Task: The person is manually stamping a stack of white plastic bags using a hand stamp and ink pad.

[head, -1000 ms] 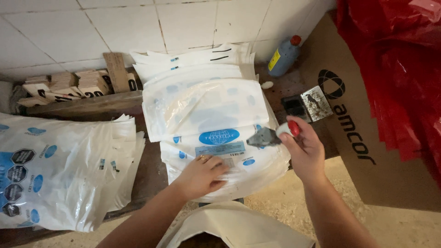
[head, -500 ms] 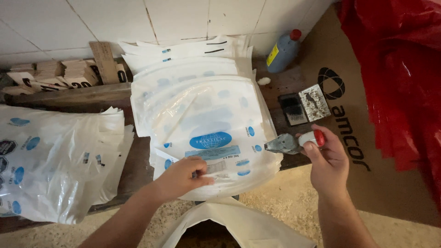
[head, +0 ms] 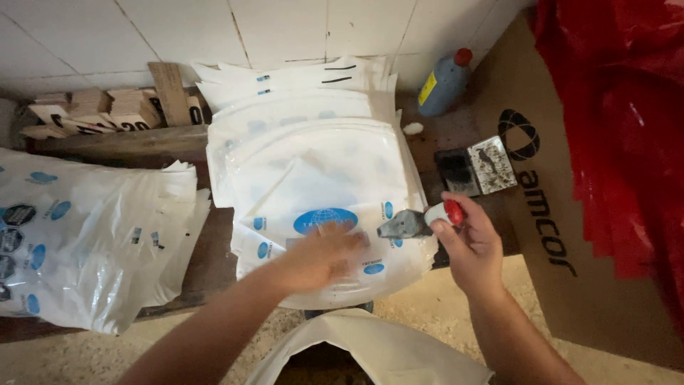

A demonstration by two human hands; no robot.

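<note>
Left hand [head: 320, 257] flat on plastic bags [head: 313, 171], right hand [head: 467, 242] gripping stamp [head: 417, 222]

We see a dark wooden bench [head: 214, 249]. On it lie two piles of white plastic bags [head: 313, 150] [head: 85, 242], wooden blocks [head: 107, 110], a blue bottle [head: 443, 82] and an ink pad [head: 476, 167].

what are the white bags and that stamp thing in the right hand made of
Bags: thin plastic film by the look, glossy, semi-translucent, creased.
Stamp: grey ink-stained block, perhaps rubber or metal, with a red-and-white handle that looks plastic, held in the right hand.
</note>
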